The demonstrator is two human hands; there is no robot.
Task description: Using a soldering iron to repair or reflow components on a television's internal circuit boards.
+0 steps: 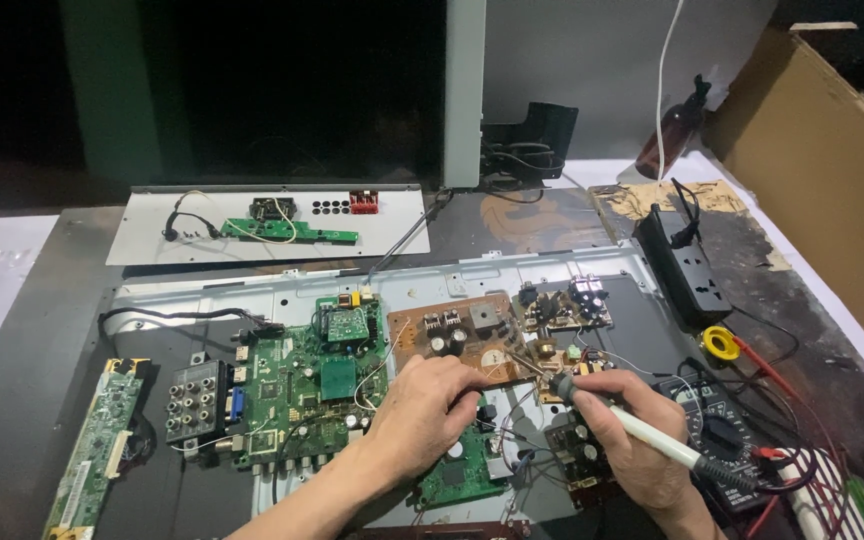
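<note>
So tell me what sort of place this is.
Most likely an electronics repair bench. The right hand holds a soldering iron to a brown circuit board, a green circuit board lies opened beside it, and a multimeter sits at the right.

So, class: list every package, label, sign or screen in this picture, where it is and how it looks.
Cardboard box: far right, brown, open, tilted.
Meter screen: lower right by the right hand, small pale window on a dark body, partly hidden.
Bottle: back right, brown with a dark top; any label too small to tell.
No signs show.
</note>
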